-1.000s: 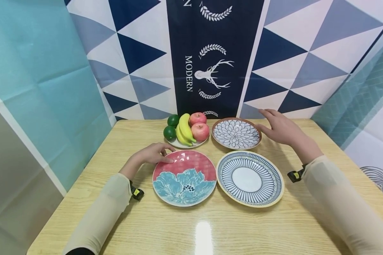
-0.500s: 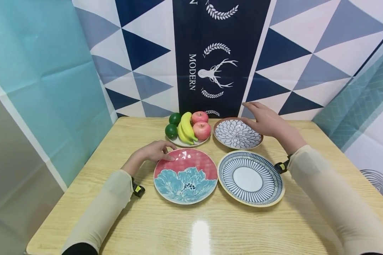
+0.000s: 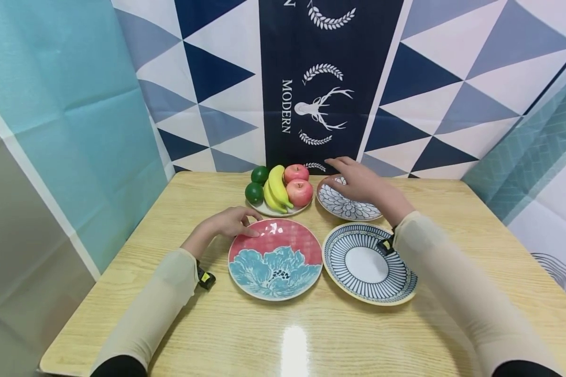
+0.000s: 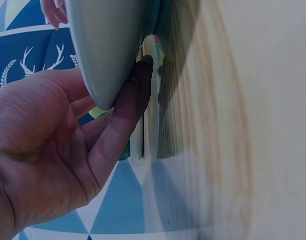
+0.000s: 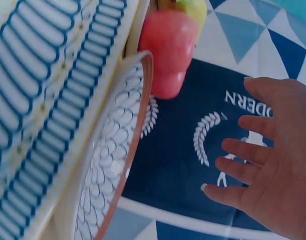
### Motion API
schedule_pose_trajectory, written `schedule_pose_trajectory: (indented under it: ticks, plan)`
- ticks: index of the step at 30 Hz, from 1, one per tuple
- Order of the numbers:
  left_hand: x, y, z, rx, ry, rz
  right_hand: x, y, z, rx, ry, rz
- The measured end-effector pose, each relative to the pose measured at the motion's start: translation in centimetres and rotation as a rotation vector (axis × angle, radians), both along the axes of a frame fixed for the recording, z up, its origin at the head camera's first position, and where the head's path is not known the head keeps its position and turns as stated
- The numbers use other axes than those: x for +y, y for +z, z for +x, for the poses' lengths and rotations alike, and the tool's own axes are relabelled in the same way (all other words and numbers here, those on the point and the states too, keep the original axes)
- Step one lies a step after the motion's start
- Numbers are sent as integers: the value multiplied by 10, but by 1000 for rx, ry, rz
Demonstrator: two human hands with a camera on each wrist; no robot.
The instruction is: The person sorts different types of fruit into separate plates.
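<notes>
A pink plate with a blue flower [image 3: 278,267] lies at the front left of the group. My left hand [image 3: 231,221] pinches its far-left rim, the thumb on top and the fingers [image 4: 120,120] under the edge, as the left wrist view shows. At the back, my right hand [image 3: 360,183] hovers above the brown-rimmed plate with the petal pattern [image 3: 341,204], hiding part of it. Its fingers are spread and hold nothing; in the right wrist view this plate [image 5: 115,160] is apart from the fingers. The blue-striped plate [image 3: 358,267] sits under the right wrist.
Behind the pink plate, a pale plate [image 3: 266,211] bears bananas [image 3: 275,189], two red apples [image 3: 299,192] and two dark green fruits [image 3: 254,193]. Patterned cloth [image 3: 226,89] closes off the back of the wooden table [image 3: 217,335]. Its front part reaches toward the person.
My right hand has swept left, from beside the brown-rimmed plate to over it. The left hand keeps its hold on the pink plate's rim, and the view has shifted slightly.
</notes>
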State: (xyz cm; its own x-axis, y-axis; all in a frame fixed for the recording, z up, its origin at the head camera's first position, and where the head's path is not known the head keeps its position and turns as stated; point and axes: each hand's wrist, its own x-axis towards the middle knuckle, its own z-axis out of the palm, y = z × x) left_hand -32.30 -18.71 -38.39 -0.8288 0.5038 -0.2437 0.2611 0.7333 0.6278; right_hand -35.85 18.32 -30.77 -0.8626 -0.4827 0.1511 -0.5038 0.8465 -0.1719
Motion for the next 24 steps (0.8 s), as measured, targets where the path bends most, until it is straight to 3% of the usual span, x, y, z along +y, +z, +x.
schedule_pose_trajectory:
  ticks: [12,24]
  plan:
    - [0,1,1,-22,31,-2,-43,-9,-4,-59,23,-24]
    - [0,1,1,-34,43,5,-68,-25,-14,-143,119,-13]
